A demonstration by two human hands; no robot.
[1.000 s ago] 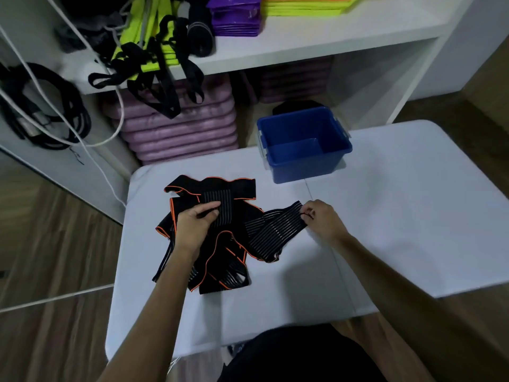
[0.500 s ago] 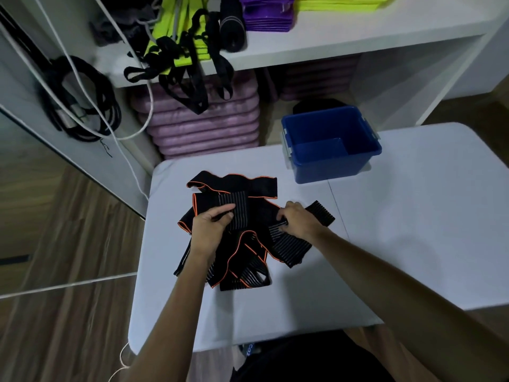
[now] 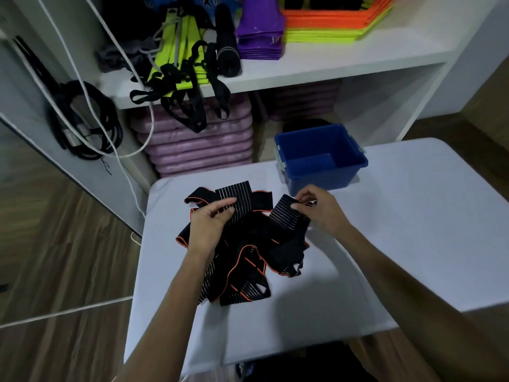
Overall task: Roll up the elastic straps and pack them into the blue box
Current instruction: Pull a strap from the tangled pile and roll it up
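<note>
The left hand point(image 3: 210, 226) holds one striped end of an elastic strap point(image 3: 238, 201) between the thumb and the curled fingers point(image 3: 224, 203); this end stands up a little beyond the fingertips, on the far side of them. The right hand point(image 3: 319, 209) pinches another striped strap end point(image 3: 285, 216) with the thumb and the first fingers bent around its edge, and the strap hangs down from this pinch to the heap below. Whether the two ends belong to the same strap I cannot tell.

Under both hands, and on the near side of the fingers, lies the heap of elastic straps point(image 3: 248, 260), black with orange borders and thin pale stripes, tangled and not rolled, on the white table point(image 3: 399, 244). The blue box point(image 3: 321, 158) stands on the table just beyond the fingertips of the right hand, apart from them, and nothing shows inside it.

Behind the table is a white shelf unit point(image 3: 330, 64). On the shelf, far beyond the left fingers, lie yellow-green straps with black loops point(image 3: 181, 67), a stack of purple cones point(image 3: 260, 31), and orange and yellow-green flat pieces point(image 3: 336, 20). Below the shelf is a stack of pink-purple pads point(image 3: 198, 144). At the far left, black cords point(image 3: 85, 125) and a white cable point(image 3: 91, 78) hang on the side of the shelf unit.
</note>
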